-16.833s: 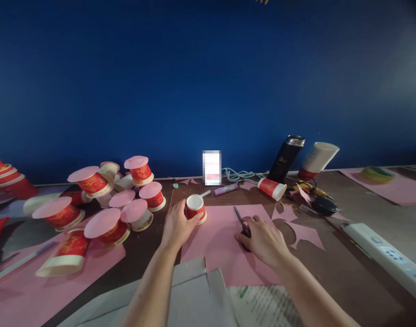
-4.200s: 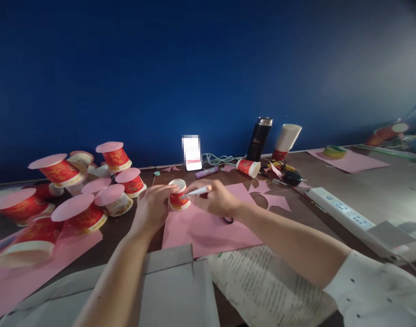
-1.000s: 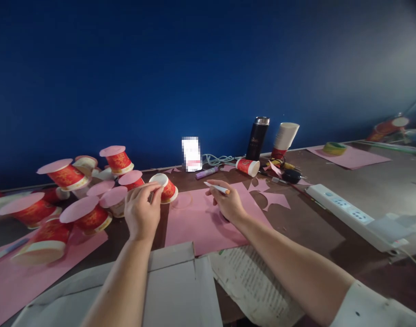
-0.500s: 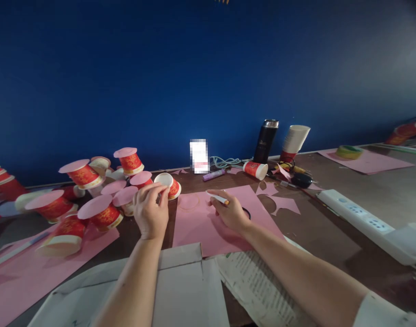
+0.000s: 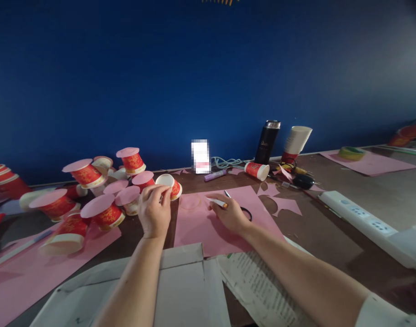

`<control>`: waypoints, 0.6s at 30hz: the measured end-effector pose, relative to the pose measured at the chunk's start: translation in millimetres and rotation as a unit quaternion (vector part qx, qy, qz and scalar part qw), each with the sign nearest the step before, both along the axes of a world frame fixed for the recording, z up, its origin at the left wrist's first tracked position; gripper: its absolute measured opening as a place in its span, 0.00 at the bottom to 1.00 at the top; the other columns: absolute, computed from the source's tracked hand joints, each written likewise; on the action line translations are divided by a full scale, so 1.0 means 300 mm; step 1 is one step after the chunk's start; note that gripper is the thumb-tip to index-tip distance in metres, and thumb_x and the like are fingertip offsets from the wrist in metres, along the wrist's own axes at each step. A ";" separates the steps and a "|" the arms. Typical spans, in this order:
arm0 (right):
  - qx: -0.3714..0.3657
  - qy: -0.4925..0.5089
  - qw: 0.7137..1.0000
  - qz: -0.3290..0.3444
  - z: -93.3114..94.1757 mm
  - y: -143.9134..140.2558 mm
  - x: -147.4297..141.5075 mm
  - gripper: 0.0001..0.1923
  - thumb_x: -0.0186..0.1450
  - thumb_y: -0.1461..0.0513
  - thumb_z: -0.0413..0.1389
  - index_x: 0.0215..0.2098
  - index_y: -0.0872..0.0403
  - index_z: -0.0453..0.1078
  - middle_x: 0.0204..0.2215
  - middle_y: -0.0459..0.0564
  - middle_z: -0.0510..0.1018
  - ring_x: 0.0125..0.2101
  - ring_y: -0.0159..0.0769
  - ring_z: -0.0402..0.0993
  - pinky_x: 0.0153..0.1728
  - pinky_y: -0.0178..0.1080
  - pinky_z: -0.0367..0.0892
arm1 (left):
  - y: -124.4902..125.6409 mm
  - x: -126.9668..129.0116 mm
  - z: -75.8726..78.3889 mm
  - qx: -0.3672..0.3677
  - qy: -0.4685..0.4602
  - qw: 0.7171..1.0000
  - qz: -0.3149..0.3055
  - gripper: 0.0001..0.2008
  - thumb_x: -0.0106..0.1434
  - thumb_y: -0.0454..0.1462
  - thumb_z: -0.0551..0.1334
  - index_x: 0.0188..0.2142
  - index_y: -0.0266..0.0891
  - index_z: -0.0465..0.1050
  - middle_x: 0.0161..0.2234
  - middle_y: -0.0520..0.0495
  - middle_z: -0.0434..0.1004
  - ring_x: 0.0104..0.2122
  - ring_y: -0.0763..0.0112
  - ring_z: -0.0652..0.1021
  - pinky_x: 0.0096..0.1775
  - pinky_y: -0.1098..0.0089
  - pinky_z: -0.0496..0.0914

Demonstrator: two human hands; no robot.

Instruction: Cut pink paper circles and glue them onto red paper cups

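My left hand (image 5: 155, 211) has its fingers pinched together at the near rim of a red and white paper cup (image 5: 176, 189), tilted with its white mouth towards me. My right hand (image 5: 230, 214) grips a white pen with an orange end (image 5: 218, 202) over a pink paper sheet (image 5: 194, 231). A faint round outline (image 5: 190, 202) shows on that sheet, left of the pen tip. Partly hidden behind my right hand are scissors with a black handle loop (image 5: 248, 213); whether the hand touches them I cannot tell.
Several red cups with pink discs (image 5: 97, 206) crowd the left. Behind are a purple glue stick (image 5: 214, 175), a lit phone (image 5: 200, 156), a black flask (image 5: 268, 141) and stacked cups (image 5: 296, 141). Pink offcuts (image 5: 286, 205) and a power strip (image 5: 361, 222) lie right.
The view has shifted slightly. More of the scissors shows beside my right hand, with a blade visible above it. Both hands keep nearly the same place and grip.
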State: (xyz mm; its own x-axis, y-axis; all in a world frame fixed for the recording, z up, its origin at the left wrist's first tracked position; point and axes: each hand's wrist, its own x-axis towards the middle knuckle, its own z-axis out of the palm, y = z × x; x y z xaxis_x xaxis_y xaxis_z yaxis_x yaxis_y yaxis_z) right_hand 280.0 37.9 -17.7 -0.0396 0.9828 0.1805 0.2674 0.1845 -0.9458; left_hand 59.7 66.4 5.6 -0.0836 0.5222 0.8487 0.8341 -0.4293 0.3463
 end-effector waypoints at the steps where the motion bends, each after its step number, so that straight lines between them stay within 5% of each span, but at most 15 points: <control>1: 0.000 -0.005 1.000 0.001 0.002 -0.001 0.000 0.18 0.62 0.59 0.52 0.48 0.54 0.73 0.28 0.47 0.78 0.21 0.27 0.65 0.24 0.31 0.62 | 0.000 0.001 0.001 0.002 0.001 1.000 0.000 0.07 0.64 0.39 0.60 0.37 0.39 0.75 0.38 0.43 0.75 0.38 0.66 0.75 0.40 0.66 0.69; 18: -0.016 0.009 1.000 0.001 0.012 -0.005 -0.006 0.18 0.63 0.59 0.53 0.49 0.54 0.74 0.28 0.49 0.79 0.21 0.27 0.66 0.22 0.31 0.61 | 0.044 0.005 -0.041 0.014 0.022 1.000 -0.013 0.06 0.64 0.36 0.60 0.36 0.36 0.74 0.36 0.43 0.75 0.39 0.66 0.74 0.41 0.68 0.70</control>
State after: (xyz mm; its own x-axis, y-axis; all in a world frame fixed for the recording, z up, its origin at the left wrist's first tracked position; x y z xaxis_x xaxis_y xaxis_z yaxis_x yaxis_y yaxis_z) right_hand 278.2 36.3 -14.2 -0.0392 0.9880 0.1494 0.2488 0.1544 -0.9561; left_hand 61.1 79.6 -6.7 -0.0329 0.4996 0.8656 0.8362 -0.4607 0.2977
